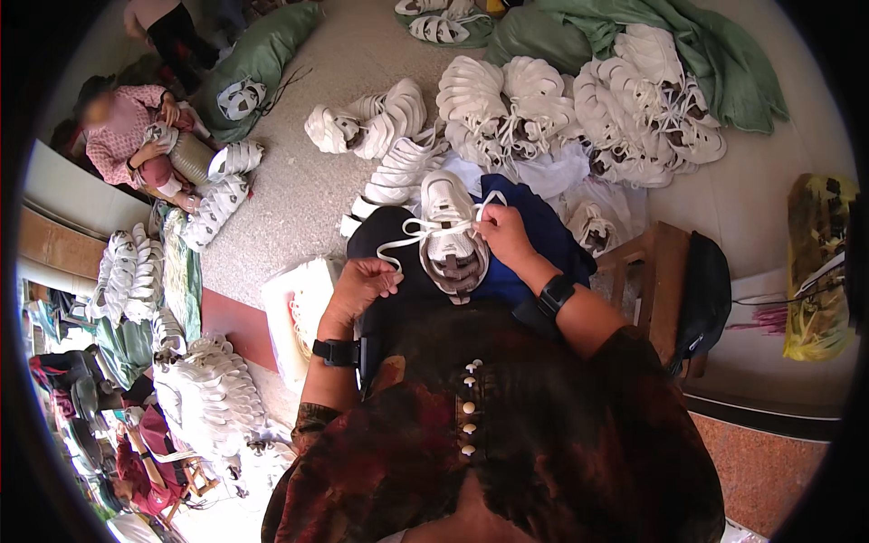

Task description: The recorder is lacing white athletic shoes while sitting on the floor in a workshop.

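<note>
A white sneaker point(444, 195) rests on my lap, toe pointing away from me, its grey-brown collar nearest my body. White shoelace point(385, 246) crosses over its tongue in a loose loop or knot. My left hand point(369, 279) is closed on the lace to the left of the shoe, apart from the shoe itself. At the shoe's right side, my right hand point(505, 235) pinches the other part of the lace, fingers close to the crossing. Exactly how the laces cross is too small to tell.
Rows of stacked white sneakers point(471, 90) lie on the floor ahead, with green sacks point(543, 41) behind them. A white bag point(303, 299) stands at my left. To my right are a wooden stool point(661, 281) and a yellow bag point(815, 271). Another person point(127, 127) sits at far left among shoes.
</note>
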A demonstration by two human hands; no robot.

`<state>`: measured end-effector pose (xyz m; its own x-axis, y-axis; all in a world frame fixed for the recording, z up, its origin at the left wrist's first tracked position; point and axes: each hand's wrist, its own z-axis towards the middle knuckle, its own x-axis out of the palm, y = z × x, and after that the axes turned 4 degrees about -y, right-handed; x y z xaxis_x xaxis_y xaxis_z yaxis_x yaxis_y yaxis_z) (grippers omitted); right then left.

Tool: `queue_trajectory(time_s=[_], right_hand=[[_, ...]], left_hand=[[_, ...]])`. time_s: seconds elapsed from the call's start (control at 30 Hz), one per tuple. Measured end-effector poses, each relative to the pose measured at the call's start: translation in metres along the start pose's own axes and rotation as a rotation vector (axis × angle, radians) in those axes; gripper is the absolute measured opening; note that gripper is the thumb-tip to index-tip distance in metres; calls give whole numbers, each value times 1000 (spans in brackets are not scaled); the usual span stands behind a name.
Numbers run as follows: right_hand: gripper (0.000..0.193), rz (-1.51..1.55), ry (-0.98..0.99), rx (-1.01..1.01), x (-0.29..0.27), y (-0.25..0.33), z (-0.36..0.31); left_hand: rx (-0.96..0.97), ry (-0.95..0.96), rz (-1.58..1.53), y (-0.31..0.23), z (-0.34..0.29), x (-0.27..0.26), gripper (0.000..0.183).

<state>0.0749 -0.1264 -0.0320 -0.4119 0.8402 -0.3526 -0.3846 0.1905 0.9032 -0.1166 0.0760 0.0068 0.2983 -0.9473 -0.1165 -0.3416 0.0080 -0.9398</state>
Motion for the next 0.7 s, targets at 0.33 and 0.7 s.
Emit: queue_trajectory(time_s=[0.33,0.7], right_hand=[[12,-338,-19,-174,2,1,-14],[17,-480,15,-278,1,17,-19]], left_hand=[[-18,9,-23,1,-6,10,8],[112,4,40,-35,17,48,7]])
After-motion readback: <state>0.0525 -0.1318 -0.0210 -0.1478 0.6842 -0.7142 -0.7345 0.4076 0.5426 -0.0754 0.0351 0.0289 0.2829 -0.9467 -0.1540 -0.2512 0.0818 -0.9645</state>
